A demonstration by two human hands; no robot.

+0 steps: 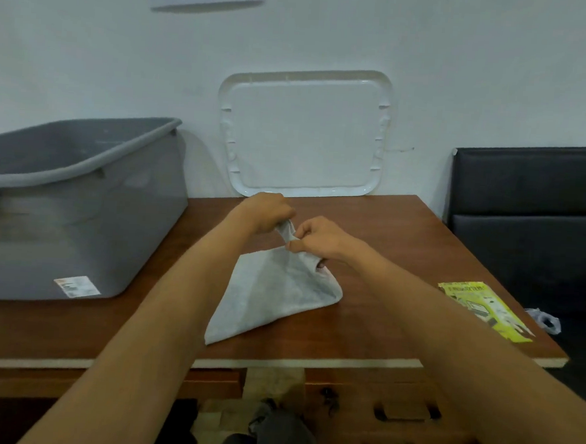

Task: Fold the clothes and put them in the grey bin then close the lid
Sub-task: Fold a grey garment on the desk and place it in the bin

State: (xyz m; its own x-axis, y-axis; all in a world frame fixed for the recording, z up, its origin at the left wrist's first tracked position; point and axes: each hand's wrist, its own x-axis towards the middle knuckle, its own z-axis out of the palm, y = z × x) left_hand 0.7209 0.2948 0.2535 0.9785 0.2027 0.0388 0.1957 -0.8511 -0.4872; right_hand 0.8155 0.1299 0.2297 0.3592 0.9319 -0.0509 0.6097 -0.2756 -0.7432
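Note:
A light grey garment (273, 292) lies partly folded on the wooden table (404, 235), its far end lifted off the surface. My left hand (268, 210) grips that raised end with curled fingers. My right hand (318, 238) pinches the same bunched fabric just to the right, the two hands almost touching. The grey bin (69, 204) stands open on the table's left side, well left of the garment. Its white lid (304, 133) leans upright against the wall behind the table.
A yellow-green printed packet (485, 310) lies near the table's right edge. A black padded chair (532, 216) stands to the right. Dark cloth (279, 430) lies on the floor beneath the table's front edge, beside wooden drawers (396, 413).

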